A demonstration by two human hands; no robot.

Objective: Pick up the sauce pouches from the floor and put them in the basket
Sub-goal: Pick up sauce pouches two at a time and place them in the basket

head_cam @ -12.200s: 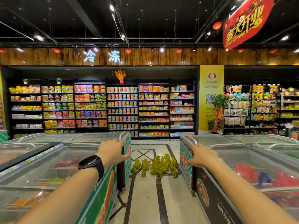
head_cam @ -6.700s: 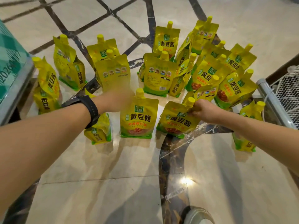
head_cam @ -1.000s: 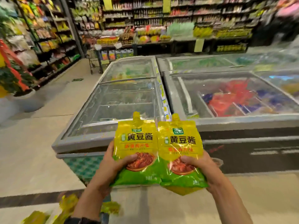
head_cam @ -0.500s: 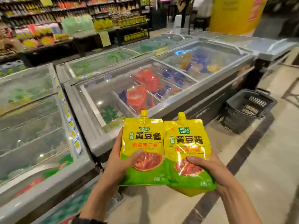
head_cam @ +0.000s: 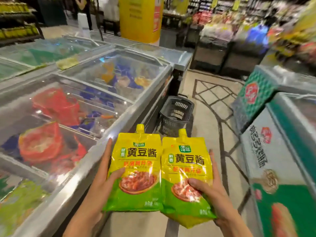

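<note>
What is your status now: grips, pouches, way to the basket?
Left grip holds left pouch, right grip holds right pouch. Basket ahead on floor, beside freezer. Way looks free.

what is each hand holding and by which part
The left hand holds the left pouch by its lower left edge, thumb on the front; the right hand holds the right pouch by its lower right edge, thumb on the front.

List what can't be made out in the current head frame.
Head view:
- Basket: base hidden behind the right pouch spout; contents too small to tell.
- Left hand and right hand: most fingers hidden behind the left pouch and right pouch.
- Yellow bulge under the right pouch: gusset or another pouch, cannot tell.
- Shelves: motion-blurred, labels unreadable.
</note>
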